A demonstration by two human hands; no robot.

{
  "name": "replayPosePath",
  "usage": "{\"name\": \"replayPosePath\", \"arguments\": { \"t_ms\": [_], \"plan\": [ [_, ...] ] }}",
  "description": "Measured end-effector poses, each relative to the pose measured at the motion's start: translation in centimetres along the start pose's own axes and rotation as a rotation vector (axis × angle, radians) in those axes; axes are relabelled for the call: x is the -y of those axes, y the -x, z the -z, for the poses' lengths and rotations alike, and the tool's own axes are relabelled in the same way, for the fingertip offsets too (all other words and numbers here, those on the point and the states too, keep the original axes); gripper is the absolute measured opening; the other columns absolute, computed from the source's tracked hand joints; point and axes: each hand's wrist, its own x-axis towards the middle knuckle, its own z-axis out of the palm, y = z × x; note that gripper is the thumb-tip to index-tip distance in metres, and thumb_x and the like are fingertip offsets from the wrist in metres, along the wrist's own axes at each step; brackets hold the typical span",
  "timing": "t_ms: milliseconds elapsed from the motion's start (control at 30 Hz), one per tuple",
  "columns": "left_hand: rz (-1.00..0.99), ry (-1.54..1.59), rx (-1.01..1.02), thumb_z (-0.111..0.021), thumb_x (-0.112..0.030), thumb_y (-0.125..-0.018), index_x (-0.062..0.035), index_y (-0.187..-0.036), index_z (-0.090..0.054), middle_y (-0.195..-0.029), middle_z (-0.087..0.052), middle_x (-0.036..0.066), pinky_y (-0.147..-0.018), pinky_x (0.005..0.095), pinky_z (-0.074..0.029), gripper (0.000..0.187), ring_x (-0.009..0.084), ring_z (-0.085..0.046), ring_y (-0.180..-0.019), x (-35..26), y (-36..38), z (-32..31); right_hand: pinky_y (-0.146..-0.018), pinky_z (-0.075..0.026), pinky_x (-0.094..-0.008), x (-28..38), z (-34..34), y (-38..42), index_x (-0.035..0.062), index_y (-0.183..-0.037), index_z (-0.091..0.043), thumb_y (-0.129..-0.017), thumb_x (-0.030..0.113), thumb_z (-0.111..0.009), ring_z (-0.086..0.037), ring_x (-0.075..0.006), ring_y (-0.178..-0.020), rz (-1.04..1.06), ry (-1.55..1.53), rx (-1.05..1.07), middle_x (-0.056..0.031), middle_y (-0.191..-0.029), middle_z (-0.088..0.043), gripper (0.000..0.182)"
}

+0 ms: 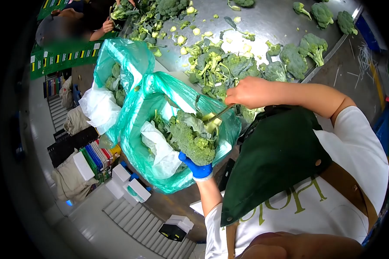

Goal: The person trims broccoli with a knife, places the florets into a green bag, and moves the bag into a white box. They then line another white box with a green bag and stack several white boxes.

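Observation:
My left hand (198,167), in a blue glove, is closed around the underside of a broccoli head (189,144), its cut stem turned toward my right side. My bare right hand (248,93) grips a knife (220,113), whose thin blade reaches to the leaves and stem of that broccoli. The handle is hidden in my fist. Below the broccoli, a green plastic bag (132,129) hangs wide, with a crumpled white sheet (160,149) and more broccoli inside.
A metal table (257,21) carries loose broccoli (313,47), leaves and cut stem pieces. Beside my bag hangs a second green bag (103,60) with broccoli. Another person's hand (108,26) is at the table's far left. Crates (97,155) and roller conveyors (134,220) stand lower left.

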Motion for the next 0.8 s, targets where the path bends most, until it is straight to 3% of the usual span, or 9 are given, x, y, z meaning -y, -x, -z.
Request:
{"name": "replayPosePath", "arguments": {
  "t_ms": [67, 100, 200, 233, 300, 567, 667, 767, 800],
  "plan": [
    [-0.120, -0.248, -0.027, -0.044, -0.059, -0.088, -0.0116, -0.141, -0.043, -0.143, -0.046, 0.015, -0.102, 0.0562, -0.041, 0.071, 0.0365, -0.049, -0.124, 0.0, 0.2, -0.3, -0.052, -0.049, -0.0429, 0.2, 0.2, -0.1, 0.0123, -0.091, -0.056, -0.080, 0.013, -0.060, -0.064, -0.0279, -0.062, -0.024, 0.030, -0.017, -0.0072, -0.080, -0.054, 0.011],
    [-0.283, -0.608, 0.025, -0.043, -0.059, -0.089, -0.0113, -0.141, -0.043, -0.143, -0.045, 0.015, -0.102, 0.0558, -0.041, 0.071, 0.0361, -0.048, -0.125, 0.0, 0.4, -0.6, -0.051, -0.049, -0.0427, 0.2, 0.5, -0.1, 0.0119, -0.090, -0.056, -0.081, 0.013, -0.060, -0.064, -0.0277, -0.061, -0.030, 0.051, -0.014, -0.0073, -0.080, -0.054, 0.010],
    [-0.281, -0.636, 0.056, -0.042, -0.061, -0.089, -0.0109, -0.141, -0.043, -0.143, -0.045, 0.015, -0.102, 0.0547, -0.040, 0.072, 0.0351, -0.048, -0.125, -0.2, 0.2, -0.7, -0.049, -0.048, -0.0420, 0.4, 1.0, 0.2, 0.0104, -0.089, -0.055, -0.083, 0.014, -0.059, -0.063, -0.0272, -0.059, -0.060, 0.108, -0.009, -0.0079, -0.079, -0.053, 0.009],
    [-0.136, -0.296, 0.014, -0.044, -0.061, -0.088, -0.0110, -0.141, -0.043, -0.143, -0.045, 0.015, -0.102, 0.0548, -0.041, 0.073, 0.0353, -0.048, -0.125, 0.0, -0.1, 0.0, -0.048, -0.048, -0.0417, 0.7, 1.1, 0.3, 0.0096, -0.089, -0.055, -0.083, 0.015, -0.059, -0.063, -0.0270, -0.058, -0.077, 0.124, -0.009, -0.0082, -0.078, -0.053, 0.009],
    [0.026, 0.060, -0.028, -0.045, -0.061, -0.087, -0.0115, -0.141, -0.043, -0.143, -0.045, 0.015, -0.101, 0.0553, -0.041, 0.074, 0.0356, -0.048, -0.125, 0.0, -0.2, 0.2, -0.047, -0.048, -0.0413, 1.4, 1.1, 0.4, 0.0079, -0.088, -0.054, -0.082, 0.014, -0.059, -0.063, -0.0267, -0.056, -0.115, 0.152, -0.015, -0.0086, -0.078, -0.053, 0.010],
    [0.081, 0.147, 0.068, -0.053, -0.055, -0.083, -0.0130, -0.142, -0.043, -0.143, -0.046, 0.014, -0.103, 0.0595, -0.039, 0.074, 0.0375, -0.048, -0.125, -0.4, 0.1, 1.6, -0.044, -0.048, -0.0424, 0.5, -0.5, 0.5, 0.0044, -0.085, -0.054, -0.077, 0.013, -0.060, -0.063, -0.0273, -0.056, -0.055, 0.110, 0.007, -0.0093, -0.075, -0.054, 0.013],
    [0.087, 0.157, 0.078, -0.058, -0.050, -0.081, -0.0124, -0.141, -0.044, -0.142, -0.047, 0.013, -0.105, 0.0590, -0.038, 0.072, 0.0367, -0.048, -0.126, -0.3, 0.3, 0.9, -0.046, -0.050, -0.0417, 1.3, -0.1, 0.4, 0.0034, -0.088, -0.057, -0.078, 0.010, -0.059, -0.065, -0.0280, -0.059, -0.141, 0.155, 0.023, -0.0111, -0.075, -0.059, 0.013],
    [0.011, 0.136, 0.037, -0.057, -0.052, -0.083, -0.0125, -0.141, -0.044, -0.142, -0.047, 0.013, -0.106, 0.0552, -0.038, 0.072, 0.0345, -0.048, -0.126, 0.4, 0.6, 1.4, -0.052, -0.054, -0.0422, -0.6, -2.7, 0.6, -0.0001, -0.083, -0.060, -0.074, 0.006, -0.061, -0.068, -0.0320, -0.067, -0.459, 0.244, -0.106, -0.0164, -0.076, -0.065, 0.012],
    [-0.152, -0.058, 0.044, -0.062, -0.048, -0.082, -0.0116, -0.139, -0.047, -0.138, -0.051, 0.012, -0.106, 0.0528, -0.039, 0.070, 0.0327, -0.050, -0.125, -0.7, 1.2, -0.7, -0.055, -0.055, -0.0406, -4.4, -3.0, 1.6, -0.0014, -0.085, -0.061, -0.073, 0.005, -0.060, -0.069, -0.0312, -0.069, -0.532, 0.243, 0.162, -0.0165, -0.076, -0.067, 0.013]
  ]
}}
